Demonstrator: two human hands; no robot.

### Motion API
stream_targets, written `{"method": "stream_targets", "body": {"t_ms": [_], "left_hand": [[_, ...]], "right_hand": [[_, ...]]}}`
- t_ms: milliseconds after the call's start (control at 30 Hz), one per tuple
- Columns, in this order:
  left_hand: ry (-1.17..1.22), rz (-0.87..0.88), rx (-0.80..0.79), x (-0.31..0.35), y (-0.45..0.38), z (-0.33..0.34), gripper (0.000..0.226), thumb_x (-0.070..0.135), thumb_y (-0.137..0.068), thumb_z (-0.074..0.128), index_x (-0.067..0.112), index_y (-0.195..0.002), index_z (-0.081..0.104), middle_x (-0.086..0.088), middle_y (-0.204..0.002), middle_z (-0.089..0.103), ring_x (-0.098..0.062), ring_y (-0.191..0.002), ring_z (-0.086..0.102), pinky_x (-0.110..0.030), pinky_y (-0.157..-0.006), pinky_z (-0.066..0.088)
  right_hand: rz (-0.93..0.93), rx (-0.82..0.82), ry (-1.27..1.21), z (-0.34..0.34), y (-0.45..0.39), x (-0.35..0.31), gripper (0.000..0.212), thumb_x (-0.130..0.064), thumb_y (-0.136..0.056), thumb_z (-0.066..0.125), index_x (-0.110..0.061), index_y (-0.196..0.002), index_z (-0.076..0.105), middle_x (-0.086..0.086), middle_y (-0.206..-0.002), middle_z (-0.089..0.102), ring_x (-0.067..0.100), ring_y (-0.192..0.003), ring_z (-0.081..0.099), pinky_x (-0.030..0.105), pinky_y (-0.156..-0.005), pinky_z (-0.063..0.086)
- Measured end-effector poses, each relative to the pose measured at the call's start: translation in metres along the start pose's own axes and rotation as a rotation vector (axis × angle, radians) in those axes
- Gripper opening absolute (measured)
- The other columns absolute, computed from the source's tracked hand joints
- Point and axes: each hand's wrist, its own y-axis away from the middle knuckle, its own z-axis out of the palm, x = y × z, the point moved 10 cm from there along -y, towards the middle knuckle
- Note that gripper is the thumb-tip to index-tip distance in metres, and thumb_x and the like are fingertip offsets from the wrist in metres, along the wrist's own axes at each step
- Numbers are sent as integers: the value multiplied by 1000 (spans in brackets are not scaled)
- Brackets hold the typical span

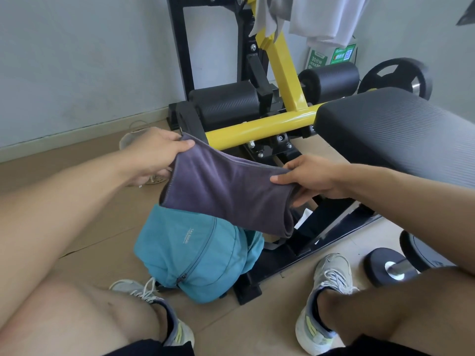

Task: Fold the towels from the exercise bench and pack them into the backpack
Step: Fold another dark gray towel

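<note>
Pale walls and a tan floor frame the scene; landmark: the teal backpack, soft, crinkled fabric, standing on that floor between the feet. Above and left of it, the left hand pinches one end of the purple towel, thumb on top; the towel, plush and doubled over, hangs just above the backpack; above and right, the right hand pinches the other end. Folding appears under way, packing not yet done; right of the backpack, the ribbed black bench pad lies bare; pale cloths hang on the frame beyond.
</note>
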Motion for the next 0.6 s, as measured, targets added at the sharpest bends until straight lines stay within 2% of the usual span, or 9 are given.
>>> {"method": "stream_targets", "body": {"t_ms": [67, 100, 167, 233, 333, 467, 533, 600], "left_hand": [[-31, 23, -34, 9, 5, 18, 21, 28, -104, 58, 15, -93, 71, 7, -69, 71, -11, -60, 67, -24, -54, 54], [-53, 36, -48, 12, 6, 26, 24, 28, -104, 57, 10, -97, 71, 2, -73, 71, -14, -61, 67, -24, -53, 54], [-85, 63, -85, 18, 10, 41, 31, 30, -104, 57, 2, -106, 70, -13, -89, 73, -25, -71, 71, -29, -57, 57], [-108, 89, -141, 22, 14, 56, 32, 31, -104, 55, 2, -107, 71, -19, -98, 77, -32, -81, 76, -33, -61, 60], [-163, 140, -218, 30, 22, 75, 32, 33, -104, 55, 7, -103, 74, -19, -93, 78, -34, -86, 77, -39, -67, 63], [-222, 207, -255, 41, 29, 87, 30, 40, -102, 58, 18, -96, 78, -13, -86, 77, -22, -73, 72, -33, -63, 60], [-224, 224, -259, 44, 32, 88, 30, 43, -100, 59, 22, -94, 80, -11, -88, 78, -19, -74, 71, -33, -65, 61], [-238, 228, -295, 45, 34, 90, 33, 47, -100, 57, 25, -94, 81, -4, -88, 79, -18, -82, 73, -34, -70, 63]], "right_hand": [[-22, 22, -40, 9, 9, -14, 22, -26, -104, 60, -7, -110, 69, 17, -94, 77, 23, -68, 75, 26, -55, 60], [-39, 31, -53, 14, 13, -22, 23, -24, -105, 57, -5, -114, 67, 19, -95, 76, 23, -65, 75, 28, -55, 61], [-76, 60, -96, 22, 17, -34, 32, -19, -105, 56, -6, -135, 53, 21, -95, 76, 26, -62, 74, 32, -57, 63], [-104, 89, -130, 26, 19, -44, 57, -15, -103, 58, -16, -154, 33, 20, -88, 77, 33, -65, 76, 36, -59, 65], [-124, 66, -155, 37, 20, -53, 70, -15, -103, 57, -25, -161, 19, 19, -84, 76, 37, -71, 77, 40, -66, 66], [-140, 80, -153, 41, 22, -59, 65, -15, -104, 51, -24, -161, 21, 10, -84, 67, 39, -73, 77, 40, -65, 65], [-144, 76, -140, 41, 24, -61, 59, -16, -104, 49, -22, -158, 28, 12, -95, 68, 38, -73, 77, 39, -63, 64], [-171, 52, -117, 41, 27, -65, 46, -17, -104, 47, -19, -150, 43, 14, -110, 69, 35, -73, 77, 40, -63, 65]]}}
